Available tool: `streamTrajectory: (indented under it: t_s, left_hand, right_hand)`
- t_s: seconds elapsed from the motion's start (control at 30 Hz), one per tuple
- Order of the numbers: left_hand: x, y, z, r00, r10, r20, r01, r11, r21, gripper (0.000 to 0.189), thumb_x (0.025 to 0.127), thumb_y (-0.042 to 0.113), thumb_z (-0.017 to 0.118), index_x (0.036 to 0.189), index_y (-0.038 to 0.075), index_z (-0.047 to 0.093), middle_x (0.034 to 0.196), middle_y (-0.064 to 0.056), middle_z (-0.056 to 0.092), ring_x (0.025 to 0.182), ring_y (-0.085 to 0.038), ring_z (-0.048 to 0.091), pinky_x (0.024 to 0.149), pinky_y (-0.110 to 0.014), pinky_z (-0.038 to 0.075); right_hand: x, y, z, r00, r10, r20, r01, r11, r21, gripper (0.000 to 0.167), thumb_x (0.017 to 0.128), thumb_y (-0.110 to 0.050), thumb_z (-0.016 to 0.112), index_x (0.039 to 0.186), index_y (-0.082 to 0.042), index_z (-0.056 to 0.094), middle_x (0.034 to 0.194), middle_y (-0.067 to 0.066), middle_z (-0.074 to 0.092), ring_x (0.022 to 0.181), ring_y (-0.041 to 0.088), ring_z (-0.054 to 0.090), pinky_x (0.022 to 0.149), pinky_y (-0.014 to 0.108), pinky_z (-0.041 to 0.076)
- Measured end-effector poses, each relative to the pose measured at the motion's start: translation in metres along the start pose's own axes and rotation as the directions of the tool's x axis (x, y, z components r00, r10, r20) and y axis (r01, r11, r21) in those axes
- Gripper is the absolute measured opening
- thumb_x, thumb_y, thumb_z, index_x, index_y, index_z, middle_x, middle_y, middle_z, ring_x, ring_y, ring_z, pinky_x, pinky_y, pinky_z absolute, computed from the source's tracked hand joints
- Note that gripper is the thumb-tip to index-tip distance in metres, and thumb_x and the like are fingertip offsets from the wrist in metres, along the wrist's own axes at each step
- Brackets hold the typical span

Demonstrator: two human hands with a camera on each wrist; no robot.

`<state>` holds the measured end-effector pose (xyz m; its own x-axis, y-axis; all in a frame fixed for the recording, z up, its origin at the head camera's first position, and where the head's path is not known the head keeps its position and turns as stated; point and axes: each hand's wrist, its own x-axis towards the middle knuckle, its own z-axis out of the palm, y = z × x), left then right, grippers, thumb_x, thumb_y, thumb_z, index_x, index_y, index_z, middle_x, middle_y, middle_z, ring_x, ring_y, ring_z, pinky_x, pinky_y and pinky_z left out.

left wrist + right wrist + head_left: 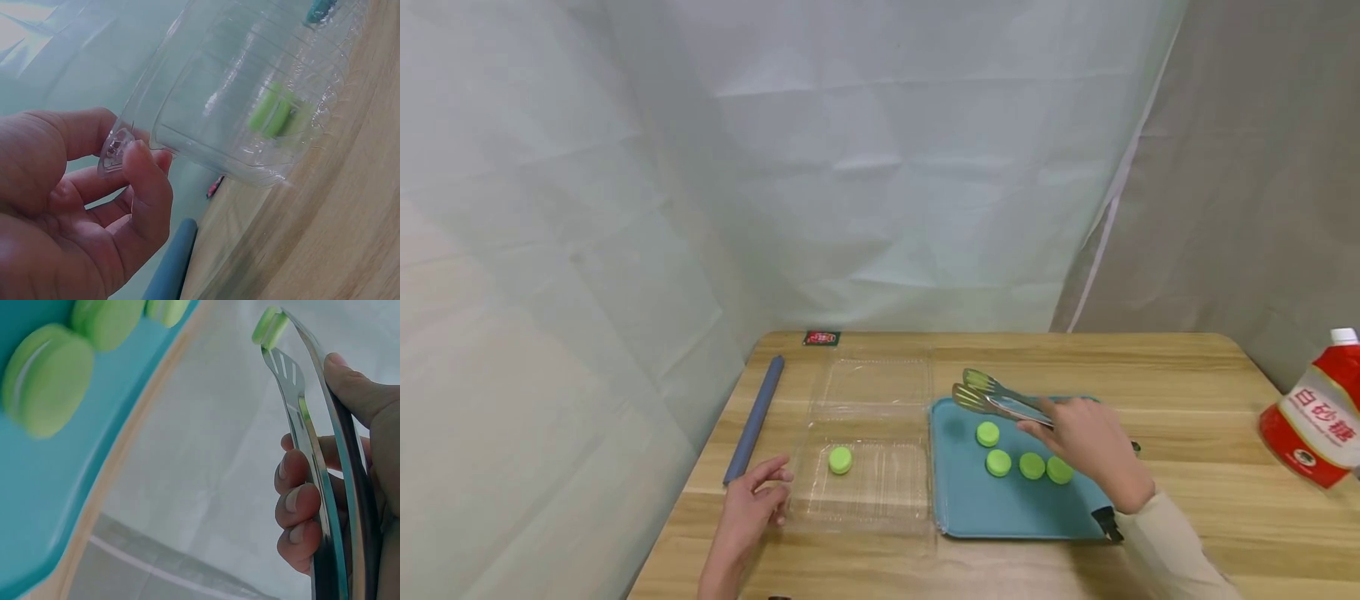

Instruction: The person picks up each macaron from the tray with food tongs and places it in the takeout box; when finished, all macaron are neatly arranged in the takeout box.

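My left hand (752,504) is at the left edge of an opened clear plastic container (865,527). In the left wrist view its fingers pinch the container's corner tab (117,150). One green macaron (840,460) lies inside, at the left. My right hand (1086,442) grips metal tongs (1011,407) with slotted tips over the blue tray (1022,517). Several green macarons (1032,466) rest on the tray. In the right wrist view a macaron (270,328) shows between the tong tips; it is hard to make out in the head view.
A dark blue rod (755,419) lies along the table's left side. Behind the container is a small red and green packet (822,338). A red and white bag with a white cap (1311,417) stands at the far right. Pale curtains (880,167) hang behind the table.
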<state>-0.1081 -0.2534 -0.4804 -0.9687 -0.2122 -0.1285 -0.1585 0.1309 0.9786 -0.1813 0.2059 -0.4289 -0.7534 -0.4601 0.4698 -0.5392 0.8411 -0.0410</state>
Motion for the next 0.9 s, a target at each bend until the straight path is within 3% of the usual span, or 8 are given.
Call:
streamTrajectory:
  t_s: [0.27, 0.47, 0.9]
  left_hand:
    - [0.000, 0.000, -0.001, 1.000, -0.003, 0.006, 0.004, 1.000, -0.012, 0.056, 0.085, -0.016, 0.056, 0.140, -0.012, 0.050, 0.104, -0.014, 0.059, 0.056, -0.013, 0.051, 0.049, -0.024, 0.045]
    - [0.000, -0.001, -0.001, 1.000, 0.000, 0.005, 0.000, 1.000, -0.031, 0.055, 0.083, -0.017, 0.054, 0.138, -0.013, 0.052, 0.103, -0.014, 0.058, 0.054, -0.012, 0.050, 0.048, -0.022, 0.045]
    - [-0.001, 0.000, -0.001, 1.000, -0.012, 0.013, 0.012, 0.999, -0.040, 0.057, 0.084, -0.017, 0.055, 0.140, -0.012, 0.051, 0.105, -0.015, 0.059, 0.056, -0.012, 0.051, 0.050, -0.023, 0.046]
  right_hand:
    - [0.016, -0.015, 0.005, 1.000, -0.030, -0.003, 0.030, 0.999, 0.032, 0.035, 0.084, -0.039, 0.080, 0.073, -0.013, 0.060, 0.054, -0.010, 0.033, 0.045, 0.003, 0.030, 0.041, 0.023, 0.029]
    - [0.029, -0.027, 0.008, 0.997, -0.072, -0.008, 0.072, 0.996, 0.056, 0.032, 0.082, -0.037, 0.082, 0.087, -0.008, 0.069, 0.054, -0.010, 0.035, 0.043, 0.002, 0.030, 0.041, 0.022, 0.027]
    - [0.050, -0.058, 0.019, 0.982, -0.186, 0.036, 0.183, 0.980, 0.074, 0.038, 0.086, -0.042, 0.078, 0.097, -0.006, 0.075, 0.055, -0.006, 0.043, 0.042, 0.004, 0.032, 0.040, 0.020, 0.027]
